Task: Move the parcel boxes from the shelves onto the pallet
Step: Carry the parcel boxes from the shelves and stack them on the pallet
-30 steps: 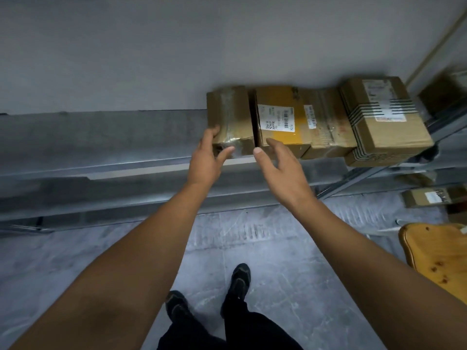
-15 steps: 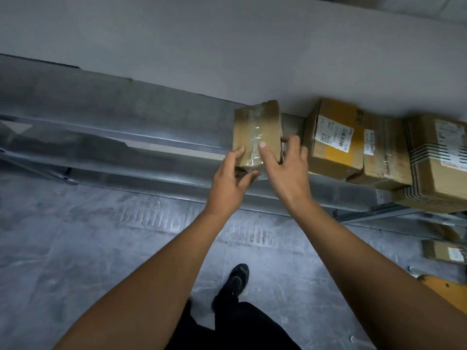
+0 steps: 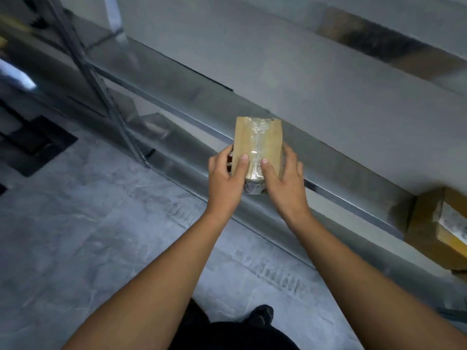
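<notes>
Most of the view is grey floor (image 3: 75,236) and long metal shelving (image 3: 161,72). One brown box (image 3: 429,231) sits on it, far right. Left hand (image 3: 223,178) and right hand (image 3: 283,178) hold a small taped parcel (image 3: 257,145) before the shelf edge, each grip clamped on its sides.

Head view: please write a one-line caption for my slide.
The left hand and right hand hold a small taped parcel box in front of the metal shelf; another box lies at far right.
</notes>
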